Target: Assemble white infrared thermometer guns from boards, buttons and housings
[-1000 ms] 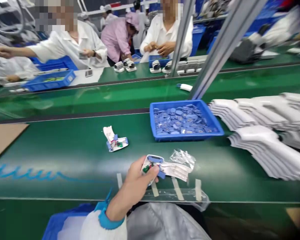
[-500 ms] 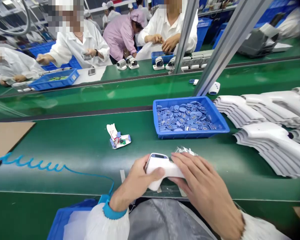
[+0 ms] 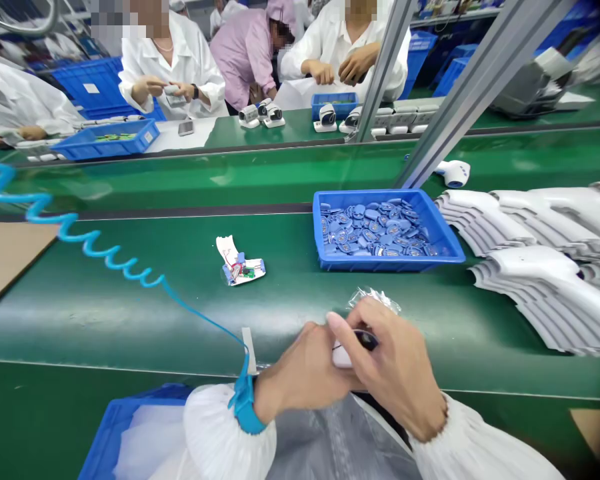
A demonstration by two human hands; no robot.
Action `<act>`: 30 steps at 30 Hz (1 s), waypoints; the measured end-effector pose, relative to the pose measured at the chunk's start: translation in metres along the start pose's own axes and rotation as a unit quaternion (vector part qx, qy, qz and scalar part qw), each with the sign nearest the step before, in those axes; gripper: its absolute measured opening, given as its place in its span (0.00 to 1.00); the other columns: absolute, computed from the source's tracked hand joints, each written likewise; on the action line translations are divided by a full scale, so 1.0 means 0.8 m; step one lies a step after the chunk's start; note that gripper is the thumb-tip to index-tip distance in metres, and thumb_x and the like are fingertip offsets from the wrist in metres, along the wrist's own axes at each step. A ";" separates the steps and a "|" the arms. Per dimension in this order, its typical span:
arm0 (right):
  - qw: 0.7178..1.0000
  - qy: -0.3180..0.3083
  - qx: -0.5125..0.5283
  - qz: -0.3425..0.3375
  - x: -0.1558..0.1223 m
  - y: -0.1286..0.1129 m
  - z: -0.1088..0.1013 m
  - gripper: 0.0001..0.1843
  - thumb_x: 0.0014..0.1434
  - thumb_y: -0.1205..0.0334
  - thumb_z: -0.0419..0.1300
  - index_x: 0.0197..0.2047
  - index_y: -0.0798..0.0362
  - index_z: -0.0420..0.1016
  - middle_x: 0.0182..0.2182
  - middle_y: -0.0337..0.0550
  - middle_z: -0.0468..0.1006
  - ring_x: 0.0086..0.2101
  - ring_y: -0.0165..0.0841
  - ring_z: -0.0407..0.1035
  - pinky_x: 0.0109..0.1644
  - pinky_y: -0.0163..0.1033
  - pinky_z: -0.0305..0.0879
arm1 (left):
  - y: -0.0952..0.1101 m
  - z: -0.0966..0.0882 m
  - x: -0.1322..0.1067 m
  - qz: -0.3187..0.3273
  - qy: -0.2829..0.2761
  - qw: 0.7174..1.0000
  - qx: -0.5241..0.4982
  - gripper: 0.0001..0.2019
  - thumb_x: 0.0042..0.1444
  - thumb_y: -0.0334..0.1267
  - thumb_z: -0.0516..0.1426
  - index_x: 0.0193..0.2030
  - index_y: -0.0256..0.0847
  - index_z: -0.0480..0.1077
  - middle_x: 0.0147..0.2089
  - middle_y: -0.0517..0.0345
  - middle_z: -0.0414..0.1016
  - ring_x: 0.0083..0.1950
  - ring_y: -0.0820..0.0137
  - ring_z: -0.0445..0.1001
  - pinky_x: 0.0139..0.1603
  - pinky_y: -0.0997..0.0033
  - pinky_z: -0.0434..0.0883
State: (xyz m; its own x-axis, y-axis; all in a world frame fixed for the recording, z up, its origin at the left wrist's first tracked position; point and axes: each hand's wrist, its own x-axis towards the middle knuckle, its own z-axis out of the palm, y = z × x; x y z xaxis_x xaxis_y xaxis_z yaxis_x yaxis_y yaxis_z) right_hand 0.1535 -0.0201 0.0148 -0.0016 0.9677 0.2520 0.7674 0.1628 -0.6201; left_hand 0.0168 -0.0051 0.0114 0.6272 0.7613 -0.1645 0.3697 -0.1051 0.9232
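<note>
Both my hands are closed around a white handheld thermometer (image 3: 341, 357), close to the bench's front edge. My left hand (image 3: 303, 370) wraps it from the left, its back turned up and its fingertips hidden. From the right, my right hand (image 3: 397, 360) grips it with bent fingers, thumb across the top. A dark rounded end of the thermometer shows between the right thumb and fingers; most of its body is covered. A small clear plastic bag (image 3: 375, 299) lies just beyond my right hand. An opened white shell with wires and a green board (image 3: 244, 268) rests farther left.
A blue bin (image 3: 390, 264) holds many blue oval parts. Stacked white shells (image 3: 535, 267) lie at right. A metal post (image 3: 440, 100) slants behind the bin. From my left wrist strap (image 3: 247, 403) runs a coiled blue cord (image 3: 100, 250). Co-workers sit across the belt.
The thermometer has been turned, so its dark end now shows instead of its screen. My left hand has moved right and rolled over; my right hand has curled around it. The cord has risen.
</note>
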 end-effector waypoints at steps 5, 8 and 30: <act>0.991 0.062 -0.091 -0.080 0.002 0.000 0.002 0.24 0.68 0.58 0.52 0.20 0.52 0.53 0.19 0.35 0.58 0.22 0.27 0.56 0.28 0.38 0.48 | 0.004 0.020 0.011 0.042 0.024 0.980 0.193 0.15 0.49 0.28 0.53 0.44 0.32 0.73 0.29 0.48 0.77 0.26 0.60 0.72 0.25 0.62 0.60; 0.989 0.116 -0.078 -0.039 0.005 0.005 -0.010 0.25 0.68 0.58 0.53 0.19 0.51 0.52 0.18 0.35 0.57 0.21 0.26 0.55 0.28 0.38 0.48 | 0.007 0.014 0.013 0.045 0.011 0.988 0.149 0.16 0.53 0.32 0.55 0.49 0.35 0.70 0.34 0.48 0.79 0.30 0.57 0.76 0.28 0.62 0.64; 0.972 -0.162 -0.120 -0.124 0.210 0.089 -0.018 0.10 0.56 0.68 0.64 0.41 0.50 0.84 0.42 0.43 0.83 0.44 0.37 0.76 0.51 0.38 0.69 | -0.009 -0.087 -0.037 -0.006 0.103 0.907 0.408 0.12 0.61 0.33 0.59 0.52 0.41 0.68 0.50 0.52 0.76 0.51 0.57 0.72 0.50 0.58 0.66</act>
State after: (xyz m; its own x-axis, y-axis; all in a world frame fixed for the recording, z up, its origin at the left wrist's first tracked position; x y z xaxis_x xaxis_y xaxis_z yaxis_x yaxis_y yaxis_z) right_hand 0.2167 0.1516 0.0238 -0.3768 0.9208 0.1004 0.8449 0.3861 -0.3703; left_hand -0.0518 0.0175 0.0338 0.5096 0.8600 -0.0278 0.8125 -0.4703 0.3444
